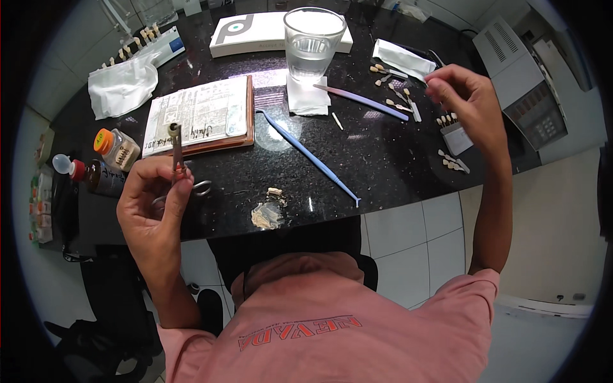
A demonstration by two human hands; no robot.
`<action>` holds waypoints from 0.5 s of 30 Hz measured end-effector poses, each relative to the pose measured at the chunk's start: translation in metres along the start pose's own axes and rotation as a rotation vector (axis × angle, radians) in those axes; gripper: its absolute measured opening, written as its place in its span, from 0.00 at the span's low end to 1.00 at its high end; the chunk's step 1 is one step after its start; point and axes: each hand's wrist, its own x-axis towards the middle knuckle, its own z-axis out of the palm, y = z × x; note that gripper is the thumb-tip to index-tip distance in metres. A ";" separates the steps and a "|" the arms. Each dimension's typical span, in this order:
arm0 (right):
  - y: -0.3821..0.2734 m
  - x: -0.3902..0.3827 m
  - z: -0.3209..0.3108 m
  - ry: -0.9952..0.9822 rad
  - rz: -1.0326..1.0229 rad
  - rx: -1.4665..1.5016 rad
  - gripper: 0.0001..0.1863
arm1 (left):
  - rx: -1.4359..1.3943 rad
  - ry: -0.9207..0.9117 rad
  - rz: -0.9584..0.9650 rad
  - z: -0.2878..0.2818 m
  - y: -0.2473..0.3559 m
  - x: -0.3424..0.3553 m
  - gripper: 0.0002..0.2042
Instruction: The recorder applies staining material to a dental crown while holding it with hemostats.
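My left hand (148,207) is closed round a pair of ring-handled forceps (178,153) held upright, with a small dark, ring-like piece (174,129) at the tip. Behind that tip lies a paper sheet on a brown clipboard (249,108). At the far right my right hand (471,102) is raised, thumb and fingers pinched together; what they hold, if anything, I cannot make out. Close to those fingertips are a folded white tissue (403,59) and several tooth-coloured shade tabs (399,94). A smear of beige paste (265,216) sits near the table's front edge.
A glass of water (313,48) stands on a folded napkin (305,102). Nearby lie a purple nail file (370,106) and a long blue plastic tool (306,156). Left are an orange-capped jar (121,150) and brown bottle (102,180). A white box (249,35) lies behind.
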 end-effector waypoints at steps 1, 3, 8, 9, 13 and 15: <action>-0.006 -0.006 0.015 -0.034 -0.025 0.022 0.07 | 0.006 -0.001 -0.001 0.002 -0.001 0.002 0.06; -0.028 -0.012 0.044 -0.110 -0.124 -0.097 0.08 | 0.034 -0.013 -0.009 0.007 0.001 0.004 0.06; -0.045 -0.015 0.086 -0.078 -0.306 -0.361 0.08 | 0.232 -0.035 0.158 0.008 0.002 0.006 0.05; -0.047 -0.014 0.089 -0.084 -0.330 -0.347 0.08 | 0.226 -0.020 0.188 0.008 0.003 0.006 0.06; -0.049 -0.015 0.092 -0.070 -0.348 -0.443 0.04 | 0.356 0.005 0.318 0.005 0.003 0.009 0.06; -0.055 -0.018 0.092 -0.024 -0.265 -0.279 0.03 | 0.392 0.017 0.343 0.003 0.003 0.009 0.06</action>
